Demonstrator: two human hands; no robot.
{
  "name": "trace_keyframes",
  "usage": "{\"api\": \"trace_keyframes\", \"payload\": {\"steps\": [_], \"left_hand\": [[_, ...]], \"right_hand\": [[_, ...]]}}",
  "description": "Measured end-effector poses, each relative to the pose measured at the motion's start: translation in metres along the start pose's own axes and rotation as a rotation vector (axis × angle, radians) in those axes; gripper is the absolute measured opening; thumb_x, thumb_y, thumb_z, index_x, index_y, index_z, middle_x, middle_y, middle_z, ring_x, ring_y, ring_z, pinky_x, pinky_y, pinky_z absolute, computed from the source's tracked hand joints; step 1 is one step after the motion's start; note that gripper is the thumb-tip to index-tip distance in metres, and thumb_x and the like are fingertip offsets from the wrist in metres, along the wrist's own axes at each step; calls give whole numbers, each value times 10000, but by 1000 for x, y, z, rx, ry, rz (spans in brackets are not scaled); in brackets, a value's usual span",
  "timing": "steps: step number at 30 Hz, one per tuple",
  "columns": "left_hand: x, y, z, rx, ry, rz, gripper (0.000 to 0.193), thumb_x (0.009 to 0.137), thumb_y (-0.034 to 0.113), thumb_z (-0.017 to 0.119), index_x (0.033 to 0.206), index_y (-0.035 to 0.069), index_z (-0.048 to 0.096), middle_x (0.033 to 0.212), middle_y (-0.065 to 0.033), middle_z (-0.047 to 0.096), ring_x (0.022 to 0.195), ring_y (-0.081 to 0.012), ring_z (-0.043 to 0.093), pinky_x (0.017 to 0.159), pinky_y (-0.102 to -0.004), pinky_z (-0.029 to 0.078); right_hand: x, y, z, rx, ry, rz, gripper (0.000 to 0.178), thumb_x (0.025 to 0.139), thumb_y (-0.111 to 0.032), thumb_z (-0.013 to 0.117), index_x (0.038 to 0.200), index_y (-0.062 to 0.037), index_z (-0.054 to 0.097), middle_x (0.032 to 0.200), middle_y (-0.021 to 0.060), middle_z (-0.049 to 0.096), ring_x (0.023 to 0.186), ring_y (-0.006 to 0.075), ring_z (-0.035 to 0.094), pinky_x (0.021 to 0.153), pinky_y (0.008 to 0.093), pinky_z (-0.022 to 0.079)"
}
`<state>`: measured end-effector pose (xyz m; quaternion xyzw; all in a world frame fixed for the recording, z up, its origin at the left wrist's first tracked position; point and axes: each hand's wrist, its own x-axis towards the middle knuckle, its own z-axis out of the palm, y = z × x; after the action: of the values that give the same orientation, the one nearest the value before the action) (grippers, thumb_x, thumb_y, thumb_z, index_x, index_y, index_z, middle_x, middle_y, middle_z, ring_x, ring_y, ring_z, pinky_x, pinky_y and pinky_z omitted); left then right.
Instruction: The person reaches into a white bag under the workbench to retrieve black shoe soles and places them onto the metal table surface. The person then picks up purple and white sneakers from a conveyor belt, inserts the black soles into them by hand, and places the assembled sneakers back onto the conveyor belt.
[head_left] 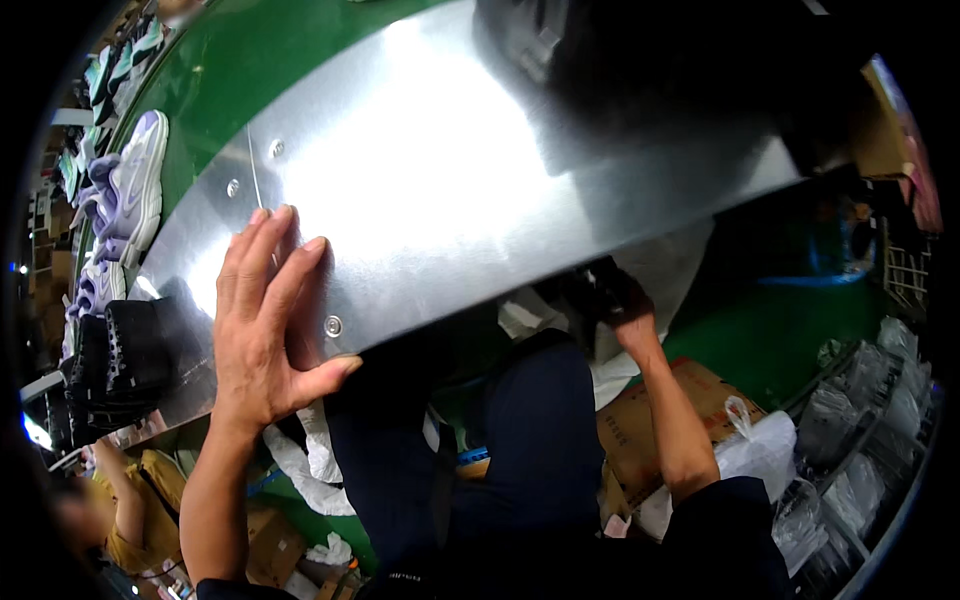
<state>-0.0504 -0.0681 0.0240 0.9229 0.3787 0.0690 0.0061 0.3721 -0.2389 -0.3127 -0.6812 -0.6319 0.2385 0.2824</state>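
Note:
My left hand (pixel 262 320) lies on the shiny metal tabletop (pixel 420 250) with its fingers stretched out, its thumb at the near edge. Nothing is held in it. Below that edge, to the right of my legs, my right hand (pixel 634 318) is closed around a dark, partly glossy object (pixel 590 285). Shadow and the tabletop hide most of this object, so its kind is unclear. White sheet material (pixel 670 275) hangs or lies beside and behind the right hand.
Purple and white sneakers (pixel 138 190) stand in a row along the left, with black shoes (pixel 135 345) nearer. A large dark shape (pixel 680 70) covers the table's far right. Cardboard (pixel 680 400) and plastic bags (pixel 760 445) lie low right. Another person in yellow (pixel 150 510) is at lower left.

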Motion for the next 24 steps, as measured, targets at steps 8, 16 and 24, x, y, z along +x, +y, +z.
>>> {"api": "trace_keyframes", "payload": {"steps": [8, 16, 24], "left_hand": [[-7, 3, 17, -41, 237, 87, 749, 744, 512, 810, 1319, 71, 619, 1408, -177, 551, 1366, -423, 468, 1138, -580, 356], [-56, 133, -12, -1485, 178, -348, 855, 829, 254, 852, 1505, 10, 390, 1360, -155, 580, 1230, -256, 577, 1042, -384, 478], [-114, 46, -46, -1670, 81, -476, 892, 776, 136, 875, 1509, -2, 386, 1329, -175, 594, 1212, -235, 595, 1040, -362, 481]], "right_hand": [[-64, -209, -159, 324, 102, 170, 719, 688, -124, 843, 1329, 44, 564, 1216, 170, 633, 1103, 286, 646, 972, 354, 501], [-63, -357, -116, 240, 325, -107, 822, 675, -135, 893, 1365, 44, 483, 1271, 209, 584, 1138, 362, 626, 989, 397, 513], [-4, -426, -105, 946, -276, -53, 1183, 761, -491, 885, 1607, -25, 202, 1521, 161, 409, 1361, 297, 467, 1088, 406, 415]]}}
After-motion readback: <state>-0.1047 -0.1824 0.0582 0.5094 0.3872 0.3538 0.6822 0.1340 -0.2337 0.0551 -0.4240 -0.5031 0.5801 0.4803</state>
